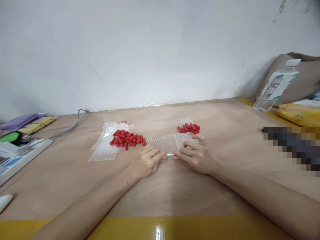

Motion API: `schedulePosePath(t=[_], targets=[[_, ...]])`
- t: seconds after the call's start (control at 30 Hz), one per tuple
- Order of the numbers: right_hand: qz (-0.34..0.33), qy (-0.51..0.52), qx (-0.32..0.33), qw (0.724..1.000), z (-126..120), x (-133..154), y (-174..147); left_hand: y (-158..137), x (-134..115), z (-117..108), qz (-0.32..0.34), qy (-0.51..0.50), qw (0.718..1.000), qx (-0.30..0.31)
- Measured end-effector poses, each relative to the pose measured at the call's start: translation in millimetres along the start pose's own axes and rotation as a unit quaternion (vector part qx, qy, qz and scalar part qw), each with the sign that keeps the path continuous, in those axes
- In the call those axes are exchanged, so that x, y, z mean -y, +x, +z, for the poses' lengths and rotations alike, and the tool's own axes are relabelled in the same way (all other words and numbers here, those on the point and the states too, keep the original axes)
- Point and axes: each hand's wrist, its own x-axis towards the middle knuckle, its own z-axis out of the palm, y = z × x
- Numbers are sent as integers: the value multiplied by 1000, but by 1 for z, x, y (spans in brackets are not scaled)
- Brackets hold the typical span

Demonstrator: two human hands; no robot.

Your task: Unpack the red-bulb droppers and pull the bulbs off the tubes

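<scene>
Between my two hands a clear glass dropper tube lies level, just in front of a row of similar clear tubes. My left hand is closed, pinching the tube's left end. At the other end my right hand pinches with thumb and fingers, and a bit of red shows at its fingertips, apparently a rubber bulb mostly hidden by them. Left of the row is a heap of red rubber bulbs. Behind my right hand sit several tubes with red bulbs fitted.
Clear plastic zip bags lie under and beside the bulb heap. A power strip with a grey cable is at the left. On the right stand a water bottle and a yellow packet. A white wall closes off the back.
</scene>
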Motion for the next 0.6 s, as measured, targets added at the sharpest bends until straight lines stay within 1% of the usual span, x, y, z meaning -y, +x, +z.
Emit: schedulePosePath(t=[0.03,0.1,0.2,0.27,0.3,0.37,0.47,0.53,0.6], targets=[[-3,-1,0,1000,-2,-3,-2,-2,2,-1,-6,2,1000,-5],[19,0,-2,1000,-7,-14,-7,-7,9,-4,-39,11,999,-26],[129,12,0,992,-12,-41,-19,-16,24,-11,-144,20,989,-42],[210,47,22,976,-11,-60,-28,-21,32,-13,-202,21,979,-31],[253,51,45,965,-10,-67,-32,-22,35,-14,-220,26,975,-23],[316,51,96,942,-7,-78,-38,-24,38,-14,-237,38,971,-5],[381,49,170,907,-6,-82,-40,-24,39,-13,-242,59,968,16],[426,53,198,881,-6,-81,-38,-23,38,-11,-232,69,970,5],[472,65,202,856,-8,-78,-36,-22,37,-10,-212,74,974,-12]])
